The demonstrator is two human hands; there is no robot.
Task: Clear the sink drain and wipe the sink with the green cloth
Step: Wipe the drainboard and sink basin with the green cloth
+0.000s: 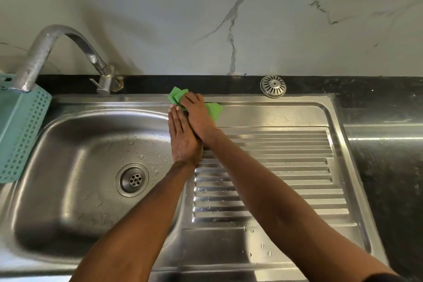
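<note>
A person's right hand presses a bunched green cloth against the back rim of a steel sink, just right of the basin, fingers closed over the fabric. The left hand lies flat and empty, touching the right wrist. The drain sits open at the basin floor; a strainer rests on the counter behind the rim. Soft, light and probably damp, the cloth should crumple easily and is best gripped at its bunched middle.
</note>
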